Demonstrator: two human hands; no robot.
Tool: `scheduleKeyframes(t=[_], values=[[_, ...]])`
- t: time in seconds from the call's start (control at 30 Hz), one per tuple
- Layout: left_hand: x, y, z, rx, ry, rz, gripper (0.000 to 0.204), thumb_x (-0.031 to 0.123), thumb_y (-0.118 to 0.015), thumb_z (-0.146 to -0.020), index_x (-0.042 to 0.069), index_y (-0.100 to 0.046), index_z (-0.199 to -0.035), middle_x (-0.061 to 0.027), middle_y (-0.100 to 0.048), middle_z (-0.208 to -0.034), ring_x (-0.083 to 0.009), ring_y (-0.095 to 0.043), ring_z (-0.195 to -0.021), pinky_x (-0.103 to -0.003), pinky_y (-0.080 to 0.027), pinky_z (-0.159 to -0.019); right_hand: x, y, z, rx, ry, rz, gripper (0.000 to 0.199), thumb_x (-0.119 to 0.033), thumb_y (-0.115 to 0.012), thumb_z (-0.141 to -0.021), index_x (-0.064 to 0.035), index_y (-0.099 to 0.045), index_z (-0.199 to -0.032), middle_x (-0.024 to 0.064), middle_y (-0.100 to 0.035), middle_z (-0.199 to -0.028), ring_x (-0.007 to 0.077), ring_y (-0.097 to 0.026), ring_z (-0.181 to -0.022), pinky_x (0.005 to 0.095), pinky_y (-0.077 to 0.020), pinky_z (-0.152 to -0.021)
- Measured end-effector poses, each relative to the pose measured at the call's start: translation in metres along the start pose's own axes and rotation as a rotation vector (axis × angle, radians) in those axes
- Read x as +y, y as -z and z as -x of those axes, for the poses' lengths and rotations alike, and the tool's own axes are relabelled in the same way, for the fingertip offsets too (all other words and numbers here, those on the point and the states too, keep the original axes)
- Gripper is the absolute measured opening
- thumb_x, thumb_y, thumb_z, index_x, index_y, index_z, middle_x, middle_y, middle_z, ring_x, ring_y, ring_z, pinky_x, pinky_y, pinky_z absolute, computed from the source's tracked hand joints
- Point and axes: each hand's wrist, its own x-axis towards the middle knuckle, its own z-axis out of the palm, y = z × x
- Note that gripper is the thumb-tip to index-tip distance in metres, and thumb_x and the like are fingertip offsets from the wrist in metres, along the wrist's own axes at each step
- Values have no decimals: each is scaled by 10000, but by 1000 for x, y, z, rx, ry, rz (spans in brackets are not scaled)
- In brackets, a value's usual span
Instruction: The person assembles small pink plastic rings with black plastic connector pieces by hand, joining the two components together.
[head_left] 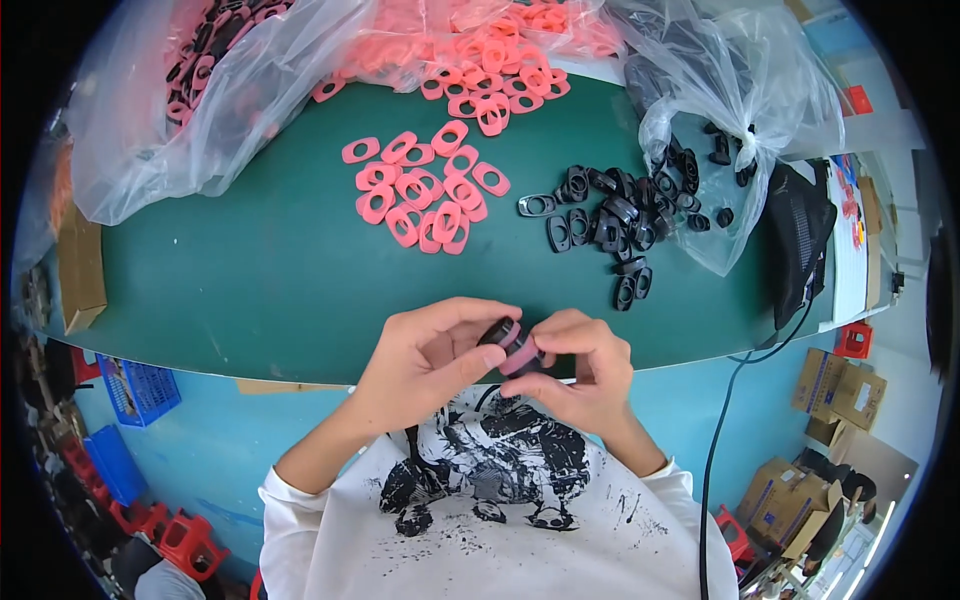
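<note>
At the near edge of a green table point(270, 280), a person's left hand point(425, 360) and right hand point(588, 375) pinch a small black-and-pink part point(521, 356) from either side, the part sitting between both sets of fingertips. Pink rings point(425, 200) lie beyond, with black pieces point(620, 212) farther right beside a clear bag point(735, 95).

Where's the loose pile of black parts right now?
In the head view, right of centre on the green table: the pile of black parts lies between the loose pink rings and the clear plastic bag, beyond the right hand.
</note>
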Motion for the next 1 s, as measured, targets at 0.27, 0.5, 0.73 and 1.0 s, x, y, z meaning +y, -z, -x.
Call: scheduleKeyframes(t=[0.27, 0.5, 0.73, 1.0], values=[[24, 10, -21, -366, 452, 2, 581, -138, -643, -853, -40, -386, -1364, -134, -631, -1091, -184, -642, -1041, -353, -547, -914, -23, 16, -34, -504, 102, 310, 551, -291, -902, -632, -87, -717, -1109, 244, -404, -1459, 397, -480, -1257, 453, -447, -994], [29, 7, -28, -562, 406, -422, 254, 68, -735, -836, -28, -640, -1052, -68, -655, -932, -138, -595, -807, -280, -488, -703, -14, 6, -38, -596, 199, 264, 478, -63, -814, -568, -42, -689, -1029, 169, -461, -1451, 358, -498, -1265, 468, -415, -1005], [64, 24, -20, -459, 338, -544, 257, -9, -696, -839, -2, -655, -1092, -104, -687, -928, -187, -648, -769, -297, -517, -632, -36, 7, -33, -448, 89, 232, 571, -301, -843, -689, -36, -666, -1163, 209, -484, -1418, 366, -519, -1241, 465, -420, -1016], [177, 116, -54, 377, -535, -1320, 125, -9, -556, -940, -16, -657, -1013, -62, -681, -942, -135, -633, -777, -256, -502, -696, -10, 71, 12, 375, -182, 943, 850, -213, -819, -750, -16, -378, -1449, 204, -391, -1487, 374, -371, -1382, 450, -318, -1123]])
